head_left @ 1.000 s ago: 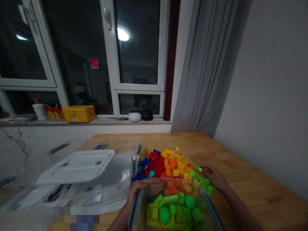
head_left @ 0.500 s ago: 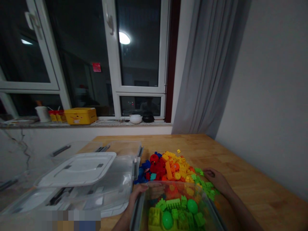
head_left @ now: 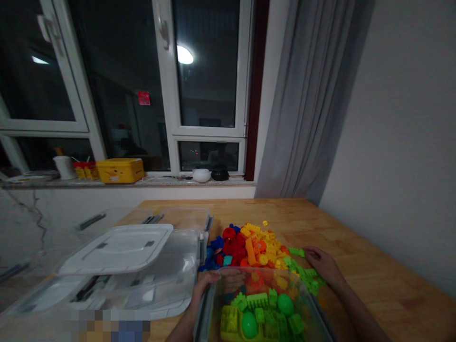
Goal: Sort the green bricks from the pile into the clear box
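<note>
- 2 hands, both ours, in view; vs. half a sec ago, hardly any shift.
- L hand (head_left: 202, 286): curled round far-left corner of the clear box (head_left: 214, 306), thumb over rim, fingers seen thru the wall; we judge the grip firm, same as prev.
- R hand (head_left: 321, 263): fingers loosely bent, low over desk (head_left: 359, 247), tips right by a green piece (head_left: 296, 252); can't tell if we have hold of it.
- Chg: that piece now looks longer, reaching nearer our fingertips; maybe nudged, too small to be sure.
- Green pcs (head_left: 259, 301) in box look unchanged, so prob. nothing added in that half sec.
- More green bricks (head_left: 309, 279) lie on desk just outside box, beside the red/orange/yellow/blue pile (head_left: 251, 249).
</note>
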A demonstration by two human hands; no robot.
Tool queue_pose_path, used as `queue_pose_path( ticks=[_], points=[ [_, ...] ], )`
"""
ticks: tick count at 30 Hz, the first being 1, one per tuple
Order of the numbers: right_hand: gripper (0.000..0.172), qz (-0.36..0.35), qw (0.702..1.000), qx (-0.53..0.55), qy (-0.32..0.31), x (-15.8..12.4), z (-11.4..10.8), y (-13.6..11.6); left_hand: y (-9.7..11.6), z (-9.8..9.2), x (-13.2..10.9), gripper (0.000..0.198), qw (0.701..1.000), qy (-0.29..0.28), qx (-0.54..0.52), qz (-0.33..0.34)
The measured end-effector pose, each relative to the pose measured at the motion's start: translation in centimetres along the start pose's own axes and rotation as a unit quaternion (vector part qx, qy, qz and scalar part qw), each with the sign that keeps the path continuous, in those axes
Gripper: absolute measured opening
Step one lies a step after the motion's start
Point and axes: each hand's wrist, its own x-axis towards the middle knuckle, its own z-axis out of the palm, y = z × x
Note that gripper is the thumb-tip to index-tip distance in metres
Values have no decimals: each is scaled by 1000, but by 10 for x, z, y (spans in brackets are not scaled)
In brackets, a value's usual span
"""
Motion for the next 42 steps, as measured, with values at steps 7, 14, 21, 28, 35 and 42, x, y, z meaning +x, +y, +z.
queue_pose_path(
  ticks=[7,14,21,28,35,42],
  points=[
    [37,3,1000,-4,12,-2,-4,-9,-2,-10,3,45,1000,-10,1,11],
    [30,66,992,101,47,-9,-8,-44,-2,-12,1,47,1000,4,3,9],
    [26,73,928,361,-54,-40,19,-106,0,-5,4,47,1000,5,-1,4],
    [25,0,900,362,-244,-68,38,-137,-3,-12,5,51,1000,-24,2,6],
    [15,-62,875,320,-357,-71,29,-133,-1,-8,5,53,1000,-17,0,-6],
    [19,-11,911,342,-230,-62,29,-127,-3,-9,4,50,1000,-9,-15,8]
  ],
)
